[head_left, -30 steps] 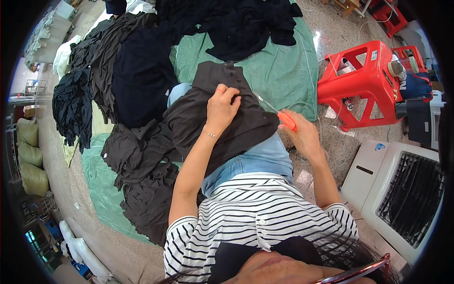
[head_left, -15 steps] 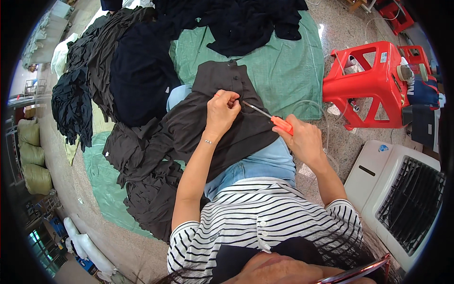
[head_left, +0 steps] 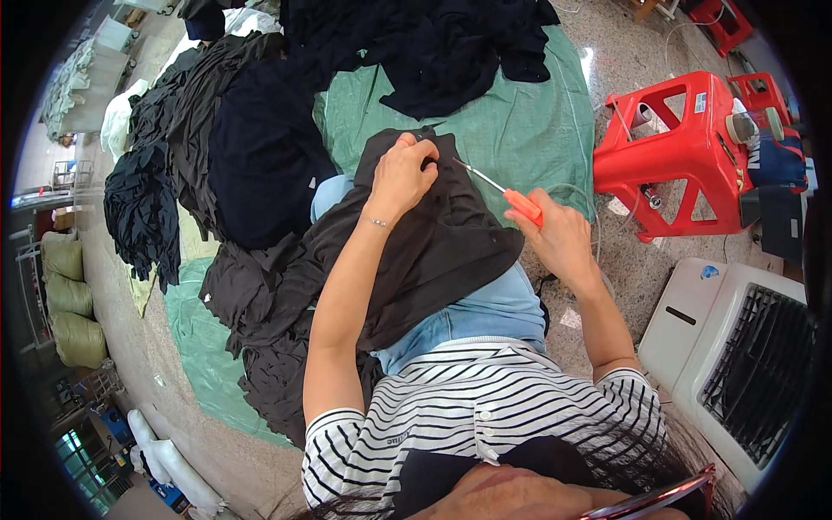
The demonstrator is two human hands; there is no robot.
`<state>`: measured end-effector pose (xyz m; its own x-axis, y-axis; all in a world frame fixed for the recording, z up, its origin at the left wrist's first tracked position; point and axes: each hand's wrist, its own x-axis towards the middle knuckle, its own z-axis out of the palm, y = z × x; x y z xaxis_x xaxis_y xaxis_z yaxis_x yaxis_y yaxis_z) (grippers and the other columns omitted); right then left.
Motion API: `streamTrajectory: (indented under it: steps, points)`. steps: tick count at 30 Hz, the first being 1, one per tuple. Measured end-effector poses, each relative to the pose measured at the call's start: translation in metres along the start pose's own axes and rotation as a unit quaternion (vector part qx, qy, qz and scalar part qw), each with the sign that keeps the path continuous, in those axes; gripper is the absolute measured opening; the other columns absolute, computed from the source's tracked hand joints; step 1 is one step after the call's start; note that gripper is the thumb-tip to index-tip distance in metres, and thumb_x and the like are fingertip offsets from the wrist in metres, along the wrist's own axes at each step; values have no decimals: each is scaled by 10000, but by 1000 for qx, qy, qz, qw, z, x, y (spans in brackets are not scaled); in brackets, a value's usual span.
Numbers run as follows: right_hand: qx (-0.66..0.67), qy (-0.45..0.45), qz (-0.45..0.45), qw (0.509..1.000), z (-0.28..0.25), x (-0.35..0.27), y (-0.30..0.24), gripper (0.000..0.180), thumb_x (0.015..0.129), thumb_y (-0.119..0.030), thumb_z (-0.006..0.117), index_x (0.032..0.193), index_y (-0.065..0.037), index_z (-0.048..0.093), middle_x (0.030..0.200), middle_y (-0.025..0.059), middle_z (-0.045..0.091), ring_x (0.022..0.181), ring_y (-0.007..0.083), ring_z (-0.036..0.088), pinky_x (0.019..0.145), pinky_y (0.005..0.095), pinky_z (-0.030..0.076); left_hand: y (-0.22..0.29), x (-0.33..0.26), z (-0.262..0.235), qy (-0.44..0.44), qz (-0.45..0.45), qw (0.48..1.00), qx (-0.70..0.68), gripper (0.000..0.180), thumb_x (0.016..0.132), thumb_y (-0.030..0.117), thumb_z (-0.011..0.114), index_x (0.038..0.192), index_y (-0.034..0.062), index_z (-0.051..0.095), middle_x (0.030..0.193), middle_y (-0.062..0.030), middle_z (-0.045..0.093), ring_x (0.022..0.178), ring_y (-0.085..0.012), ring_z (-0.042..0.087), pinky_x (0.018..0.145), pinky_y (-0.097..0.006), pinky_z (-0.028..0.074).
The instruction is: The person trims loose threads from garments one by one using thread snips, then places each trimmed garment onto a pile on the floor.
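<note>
A dark grey-brown garment [head_left: 433, 260] with a buttoned strip lies spread over my lap. My left hand [head_left: 403, 178] is closed in a pinch on its cloth near the upper end. What its fingertips hold beyond the fabric is hidden. My right hand [head_left: 562, 241] grips the handle of an orange-handled tool [head_left: 524, 206] with a thin metal shaft; its exact kind is unclear. The shaft points up and left, its tip near the garment's right edge, just right of my left fingers.
Piles of dark clothes [head_left: 260, 156] lie on the left and at the far side, partly on a green sheet [head_left: 485, 130]. More crumpled dark grey garments [head_left: 260, 295] rest beside my left arm. A red stool [head_left: 676, 160] and a white air cooler [head_left: 728, 347] stand at the right.
My left hand has shifted up the garment toward its top end. The right hand and tool have moved slightly up and right, and the cloth is rearranged.
</note>
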<state>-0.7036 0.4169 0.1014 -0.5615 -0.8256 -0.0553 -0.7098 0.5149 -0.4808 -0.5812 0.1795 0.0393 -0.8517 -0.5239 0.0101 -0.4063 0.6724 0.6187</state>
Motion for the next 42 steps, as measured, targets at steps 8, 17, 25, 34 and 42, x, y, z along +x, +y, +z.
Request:
streamTrajectory:
  steps: [8,17,25,34,42]
  points:
    - [-6,-19,-30,999,8,12,-6,435,917,-460,660,861,-44,550,698,189,664,663,420,662,557,509,504,-3,-1,14,100,-4,995,-19,119,737,46,665,850,9,661,808,-154,651,788,-348,657,733,-439,538]
    - [-7,-12,-32,999,16,17,-3,452,913,-482,659,854,-41,579,657,198,651,652,419,661,555,506,509,-7,-3,16,102,-6,995,-3,134,741,34,665,869,-6,661,845,-157,659,780,-341,662,731,-425,544]
    - [15,-10,0,1000,20,17,-4,460,917,-485,655,871,-32,591,657,213,645,668,433,654,574,516,499,-17,-2,23,143,15,989,15,156,739,37,700,890,-1,693,775,-123,663,700,-253,670,697,-349,550]
    - [43,-7,69,997,-6,-74,7,386,903,-431,701,910,-66,576,675,179,650,645,419,651,541,498,469,27,-67,16,34,145,988,-38,186,817,47,711,1003,48,699,961,-91,663,938,-283,607,819,-374,502]
    - [49,-13,41,998,-4,-112,-6,327,900,-395,712,923,-91,596,737,153,667,645,386,661,546,467,485,29,-2,5,-327,74,941,40,231,744,200,796,863,9,743,755,-103,727,664,-284,664,665,-378,528]
